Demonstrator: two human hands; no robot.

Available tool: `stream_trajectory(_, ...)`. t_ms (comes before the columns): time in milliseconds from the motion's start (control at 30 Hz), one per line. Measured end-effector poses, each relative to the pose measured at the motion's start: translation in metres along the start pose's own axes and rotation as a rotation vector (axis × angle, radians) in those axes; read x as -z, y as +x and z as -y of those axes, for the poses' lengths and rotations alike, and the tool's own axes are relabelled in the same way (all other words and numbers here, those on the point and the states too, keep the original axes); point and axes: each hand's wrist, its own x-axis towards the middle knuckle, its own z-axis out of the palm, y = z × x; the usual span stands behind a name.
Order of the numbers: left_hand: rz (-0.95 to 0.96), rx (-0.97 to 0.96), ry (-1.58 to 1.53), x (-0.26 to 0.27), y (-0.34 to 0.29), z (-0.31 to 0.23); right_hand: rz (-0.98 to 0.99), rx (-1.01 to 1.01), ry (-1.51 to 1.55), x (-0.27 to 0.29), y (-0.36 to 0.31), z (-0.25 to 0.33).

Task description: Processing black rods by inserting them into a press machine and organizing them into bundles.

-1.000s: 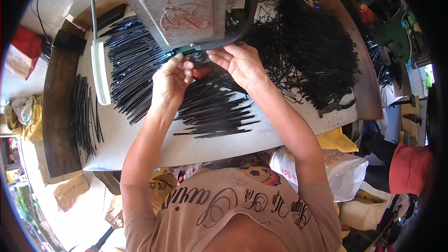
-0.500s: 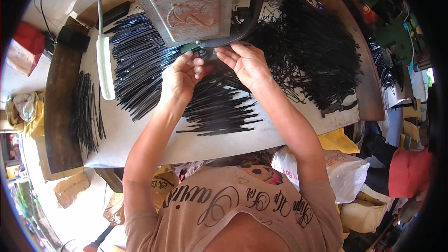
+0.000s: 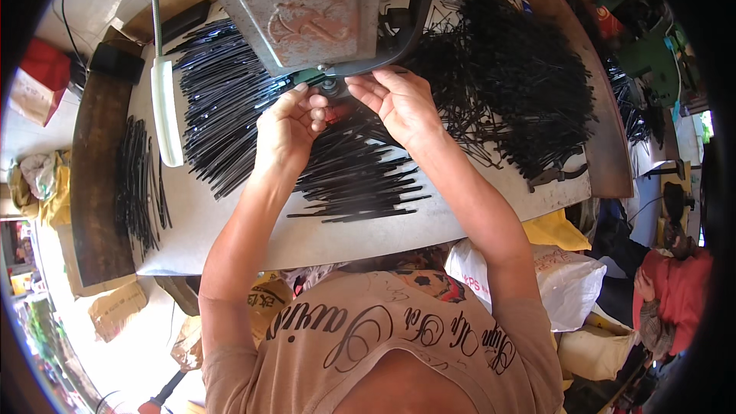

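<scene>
A: We start with the biggest thing, the pale worktop (image 3: 230,230), which spreads under nearly everything we see. At its far edge stands the grey metal machine (image 3: 303,8), its flat cast plate turned up toward us.

B: Then the stock. We see a dense tangled heap of black strips (image 3: 521,84) to the right, and a combed fan of straight black strips (image 3: 222,100) to the left, lying side by side. A smaller loose bundle (image 3: 360,184) lies just in front of our hands, and a thin bunch (image 3: 138,184) sits on the dark wooden board (image 3: 96,184) at the left edge.

A: A white lamp bar (image 3: 166,111) lies across the left fan, its cable running up.

B: Now the hands. Our left hand (image 3: 287,126) is curled, fingertips pinched together right under the machine's lower edge.

A: Our right hand (image 3: 399,103) is also pinched, thumb and forefinger meeting beside the left fingertips.

B: What we grip is one black strip (image 3: 345,111): thin, dark, narrow, mostly hidden by our fingers. It sits between both hands, at the small round head (image 3: 331,86) beneath the machine.

A: Whether it touches that head, we cannot tell.
</scene>
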Motion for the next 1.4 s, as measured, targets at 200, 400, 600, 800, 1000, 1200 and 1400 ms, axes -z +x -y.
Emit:
stream_trajectory(200, 0.014, 0.047, 0.012, 0.002, 0.001, 0.001, 0.012, 0.016, 0.026, 0.005, 0.001, -0.002)
stream_trajectory(400, 0.107, 0.046, -0.061, 0.005, 0.005, 0.005, 0.051, 0.023, 0.037, 0.007, 0.002, 0.000)
stream_trajectory(600, 0.157, 0.095, -0.059, 0.018, 0.010, -0.004, 0.104, -0.077, -0.324, 0.027, -0.018, 0.029)
stream_trajectory(800, 0.111, 0.101, -0.024, 0.018, -0.002, -0.020, 0.163, 0.164, -1.298, 0.070, -0.065, 0.111)
stream_trajectory(1000, 0.228, 0.136, 0.046, 0.027, 0.014, -0.018, -0.270, 0.295, -2.364, 0.130, -0.081, 0.138)
stream_trajectory(1200, 0.276, 0.315, 0.142, 0.043, 0.015, -0.027, -0.147, 0.684, -2.272, 0.129, -0.080, 0.128)
stream_trajectory(1400, 0.202, 0.280, 0.212, 0.033, 0.009, -0.020, 0.074, 1.064, -2.107, 0.095, -0.085, 0.113)
